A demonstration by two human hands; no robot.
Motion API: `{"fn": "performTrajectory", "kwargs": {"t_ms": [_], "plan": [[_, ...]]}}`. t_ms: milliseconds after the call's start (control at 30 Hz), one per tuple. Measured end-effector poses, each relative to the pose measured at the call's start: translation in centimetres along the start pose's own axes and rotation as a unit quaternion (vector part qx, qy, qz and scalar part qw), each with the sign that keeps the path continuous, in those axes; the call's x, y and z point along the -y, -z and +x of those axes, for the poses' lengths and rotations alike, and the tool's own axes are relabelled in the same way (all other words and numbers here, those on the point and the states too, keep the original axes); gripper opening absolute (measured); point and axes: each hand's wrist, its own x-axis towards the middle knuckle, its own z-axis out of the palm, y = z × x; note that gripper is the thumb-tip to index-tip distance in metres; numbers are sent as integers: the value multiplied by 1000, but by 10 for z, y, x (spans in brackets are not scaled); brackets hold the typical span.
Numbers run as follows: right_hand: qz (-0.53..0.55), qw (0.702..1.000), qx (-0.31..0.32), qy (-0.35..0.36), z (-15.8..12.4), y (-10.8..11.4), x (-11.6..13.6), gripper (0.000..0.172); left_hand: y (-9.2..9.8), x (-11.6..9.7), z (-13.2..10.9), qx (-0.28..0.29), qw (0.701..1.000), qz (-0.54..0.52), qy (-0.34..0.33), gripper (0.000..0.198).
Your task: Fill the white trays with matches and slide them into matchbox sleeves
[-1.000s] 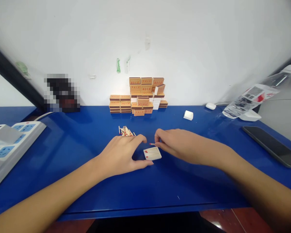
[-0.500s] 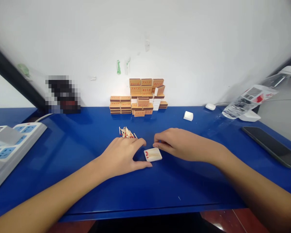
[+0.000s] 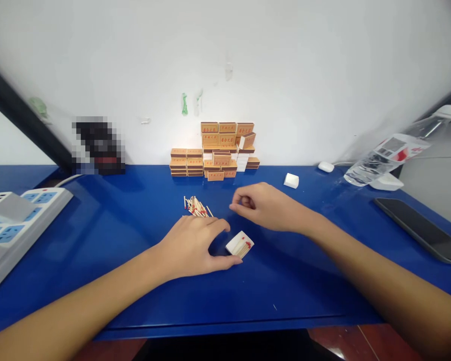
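Observation:
On the blue table (image 3: 135,281) lies a small white matchbox tray (image 3: 240,244) with a few red-tipped matches in it. My left hand (image 3: 195,245) rests on the table beside it, thumb and fingers curved around the tray's left side and touching it. My right hand (image 3: 265,206) hovers behind the tray, fingers curled into a loose pinch; I cannot see anything in it. A loose pile of matches (image 3: 196,206) lies just behind my left hand.
A stack of brown matchboxes (image 3: 218,149) stands against the white wall. A white inner tray (image 3: 291,180), a small white case (image 3: 325,166), a lying plastic bottle (image 3: 383,154) and a dark phone (image 3: 423,228) are at right. A power strip (image 3: 11,225) sits at left.
My right hand has lifted off the tray and drawn back towards the wall. The tray has turned, so the match heads now point right. My left hand has slid slightly nearer.

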Motion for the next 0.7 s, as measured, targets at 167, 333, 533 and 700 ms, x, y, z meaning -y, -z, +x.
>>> {"fn": "performTrajectory", "kwargs": {"t_ms": [167, 333, 533, 700], "plan": [[30, 999, -2, -24, 37, -25, 16, 11, -5, -5, -2, -13, 1000, -16, -12, 50], [6, 998, 45, -49, 46, -34, 26, 7, -13, -8, -2, -5, 1000, -5, -25, 45], [-19, 997, 57, -56, 37, -17, 18, 5, -12, -7, -3, 13, 999, 30, -9, 37], [-17, 993, 109, 35, -1, 12, 4, 6, -7, -2, -2, 10, 999, 41, 10, 36]]}}
